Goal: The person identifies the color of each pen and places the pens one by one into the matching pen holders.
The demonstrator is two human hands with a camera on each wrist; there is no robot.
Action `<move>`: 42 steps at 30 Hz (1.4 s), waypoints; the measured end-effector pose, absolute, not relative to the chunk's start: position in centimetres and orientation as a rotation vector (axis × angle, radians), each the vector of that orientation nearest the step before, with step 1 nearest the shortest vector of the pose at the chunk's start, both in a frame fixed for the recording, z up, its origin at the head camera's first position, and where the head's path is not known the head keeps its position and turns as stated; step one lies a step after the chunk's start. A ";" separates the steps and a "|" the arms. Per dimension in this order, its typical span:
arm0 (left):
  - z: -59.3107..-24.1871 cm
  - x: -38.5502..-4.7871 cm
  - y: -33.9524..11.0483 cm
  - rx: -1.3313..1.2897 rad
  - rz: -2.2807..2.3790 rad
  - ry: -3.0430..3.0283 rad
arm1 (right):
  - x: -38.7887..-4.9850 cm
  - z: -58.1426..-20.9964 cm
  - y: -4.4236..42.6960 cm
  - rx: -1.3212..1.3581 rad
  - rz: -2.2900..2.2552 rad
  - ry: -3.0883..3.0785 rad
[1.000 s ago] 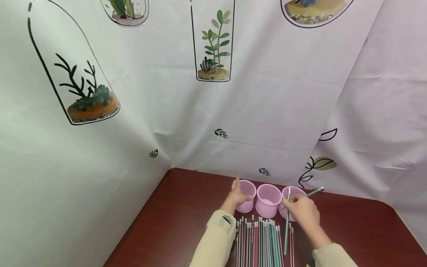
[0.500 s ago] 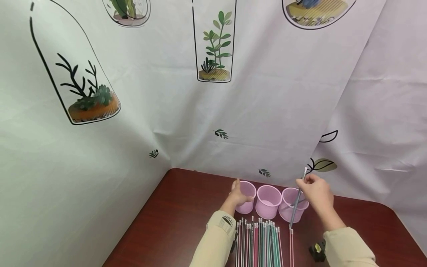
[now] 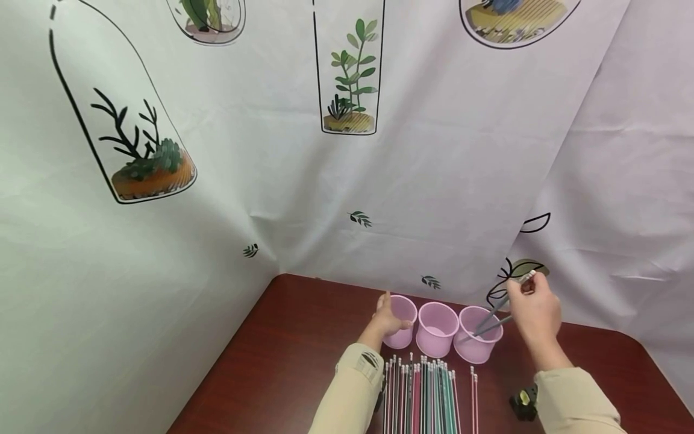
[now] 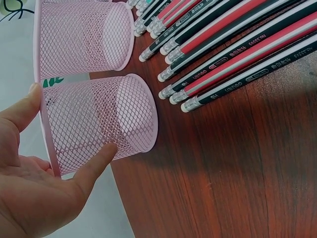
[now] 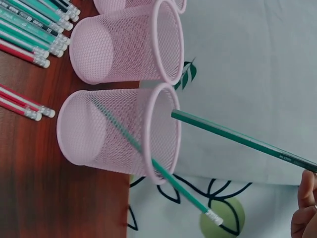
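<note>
While the right hand (image 3: pixel 534 310) pinches a slim green striped pencil (image 5: pixel 233 138) close to its white eraser, grip narrow, the pencil's lower end slants down to the mouth of the rightmost round pink wire-mesh cup (image 3: pixel 474 351); whether it lies inside the rim cannot be told. A second, white-erasered green pencil (image 5: pixel 183 189) leans in that cup, eraser end jutting past the rim. Left hand (image 3: pixel 386 319): grip spread wide, one fingertip at the rim and the thumb against the wall of the leftmost pink mesh cup (image 4: pixel 94 114). Middle pink mesh cup (image 3: pixel 434 345) between the two; all three upright near the far edge of the red-brown wood-grain counter (image 3: pixel 287 349). Nearer, a row of black, red and green striped pencils (image 3: pixel 416 398); just apart, toward the right edge, a pair of red-and-white pencils (image 5: pixel 22 99). Risks, judged: the slanted approach could catch the lower end on the rim; a knock could shift the leaning pencil. Neither hand braces the rightmost cup, which looks light, so a sideways push might slide or tip it. Holding so near the eraser, a small wrist error would swing the lower end widely.
</note>
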State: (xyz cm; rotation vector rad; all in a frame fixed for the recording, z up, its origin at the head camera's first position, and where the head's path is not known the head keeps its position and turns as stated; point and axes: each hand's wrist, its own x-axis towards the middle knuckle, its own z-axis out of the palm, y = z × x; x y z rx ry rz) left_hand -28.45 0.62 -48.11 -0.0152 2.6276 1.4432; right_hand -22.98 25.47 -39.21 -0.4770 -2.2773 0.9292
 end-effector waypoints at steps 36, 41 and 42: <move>-47.9 -28.4 0.6 0.011 1.448 2.634 | -22.2 -46.3 28.2 -0.672 1.125 -2.527; -48.0 -28.4 0.5 0.009 1.437 2.639 | -22.2 -46.4 28.3 -0.700 1.137 -2.559; -48.0 -28.4 0.5 0.007 1.435 2.639 | -22.2 -46.5 28.3 -0.703 1.137 -2.564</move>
